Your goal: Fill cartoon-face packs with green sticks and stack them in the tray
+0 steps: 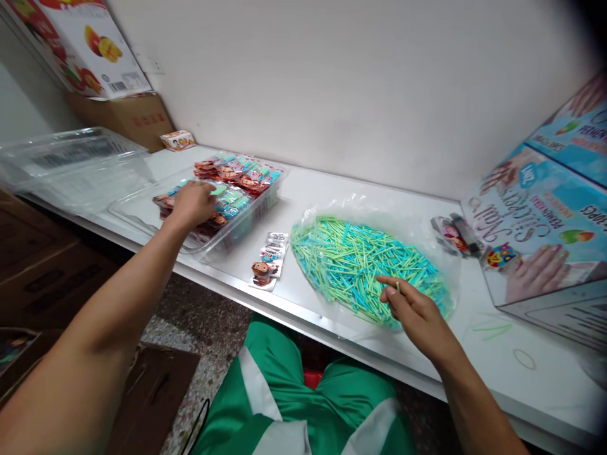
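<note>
My left hand [193, 203] is over a clear plastic tray [227, 243], its fingers bent closed around the end of a small packet [219, 189] with a light green stick in it. Two stacks of such packets [239, 172], printed with a cartoon face, fill part of the tray. My right hand [415, 309] hovers above the near right side of an open clear bag [365, 212] full of thin green and blue sticks [360, 265]. Its thumb and fingers close on a short green stick [398, 287], mostly hidden; the index finger points left.
Loose printed packets [269, 260] lie between tray and bag. An empty clear container [71, 167] stands left, with cartons [123, 117] behind. A nail stickers box [545, 221] bounds the right; near it lie a dark packet [455, 235], loose green sticks [492, 330] and a rubber band [524, 359].
</note>
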`<state>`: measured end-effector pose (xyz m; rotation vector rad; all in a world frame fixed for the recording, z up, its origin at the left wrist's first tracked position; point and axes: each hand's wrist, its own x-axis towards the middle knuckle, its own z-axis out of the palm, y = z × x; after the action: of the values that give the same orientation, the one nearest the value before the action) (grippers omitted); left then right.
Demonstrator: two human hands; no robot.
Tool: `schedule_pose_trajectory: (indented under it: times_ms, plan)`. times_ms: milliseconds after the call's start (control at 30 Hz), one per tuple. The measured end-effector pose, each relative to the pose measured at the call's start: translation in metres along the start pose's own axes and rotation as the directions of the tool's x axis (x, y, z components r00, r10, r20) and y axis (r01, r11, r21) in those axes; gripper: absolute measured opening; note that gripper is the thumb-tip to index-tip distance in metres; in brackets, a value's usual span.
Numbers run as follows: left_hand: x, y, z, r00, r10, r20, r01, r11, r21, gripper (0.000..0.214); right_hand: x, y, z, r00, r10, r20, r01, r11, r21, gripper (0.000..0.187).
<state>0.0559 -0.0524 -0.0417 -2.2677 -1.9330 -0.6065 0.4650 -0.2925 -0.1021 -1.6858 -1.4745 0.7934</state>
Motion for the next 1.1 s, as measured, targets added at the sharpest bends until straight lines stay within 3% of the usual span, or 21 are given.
schedule_pose_trajectory:
  times_ms: [67, 100, 167, 233, 333, 400, 467, 567, 700, 900, 967, 1033, 1100]
  plan:
    - [-0.021, 0.027, 0.006, 0.996, 0.046, -0.073, -0.049, 0.998, -0.042, 0.035, 0.001, -0.002, 0.002, 1.0, -0.014, -0.002, 0.014, 0.998, 0.058, 0.042]
    - [-0.035, 0.042, 0.013, 0.996, 0.078, -0.051, -0.083, 0.991, -0.103, 0.035, 0.001, -0.003, 0.002, 1.0, -0.019, 0.001, 0.019, 0.997, 0.073, 0.042]
    - [-0.064, 0.067, 0.032, 0.978, 0.14, 0.154, -0.109, 0.975, -0.192, 0.035, 0.0, -0.004, 0.002, 1.0, -0.02, 0.004, 0.02, 0.998, 0.058, 0.041]
    - [-0.086, 0.081, 0.056, 0.961, 0.046, 0.273, -0.007, 0.99, -0.143, 0.042, -0.001, -0.004, 0.0, 1.0, -0.026, 0.007, 0.026, 1.0, 0.009, 0.038]
    - [-0.097, 0.08, 0.089, 0.934, -0.21, 0.289, 0.235, 0.971, -0.053, 0.059, -0.004, -0.003, -0.003, 0.999, -0.042, 0.01, 0.043, 0.998, -0.046, 0.034]
    - [-0.093, 0.071, 0.104, 0.894, -0.335, 0.298, 0.38, 0.919, -0.106, 0.061, -0.006, -0.001, -0.005, 0.999, -0.039, 0.011, 0.04, 0.998, -0.058, 0.032]
    - [-0.087, 0.062, 0.114, 0.865, -0.389, 0.318, 0.459, 0.869, -0.184, 0.052, -0.007, 0.001, -0.008, 1.0, -0.026, -0.002, 0.026, 0.998, -0.06, 0.032]
    - [-0.081, 0.053, 0.122, 0.855, -0.406, 0.324, 0.49, 0.836, -0.246, 0.032, -0.007, 0.005, -0.009, 0.999, -0.036, -0.025, 0.035, 0.998, -0.048, 0.032]
    - [-0.08, 0.05, 0.123, 0.873, -0.414, 0.259, 0.484, 0.802, -0.35, 0.018, -0.008, 0.006, -0.008, 0.999, -0.047, -0.014, 0.046, 0.999, -0.026, 0.035]
    - [-0.093, 0.063, 0.095, 0.908, -0.387, 0.158, 0.402, 0.702, -0.588, 0.033, -0.008, -0.006, 0.0, 0.996, -0.066, -0.053, 0.066, 0.998, -0.003, 0.031]
    - [-0.106, 0.082, 0.079, 0.923, -0.349, 0.163, 0.353, 0.594, -0.723, 0.035, -0.006, -0.015, 0.01, 0.997, -0.067, -0.039, 0.067, 0.997, 0.022, 0.031]
    - [-0.124, 0.109, 0.064, 0.938, -0.278, 0.206, 0.295, 0.33, -0.897, 0.034, -0.003, -0.025, 0.026, 0.998, -0.057, -0.039, 0.06, 0.996, 0.065, 0.032]
    - [-0.145, 0.138, 0.054, 0.946, -0.148, 0.288, 0.308, 0.135, -0.942, 0.03, 0.0, -0.032, 0.046, 0.998, -0.007, -0.059, 0.016, 0.988, 0.151, 0.038]
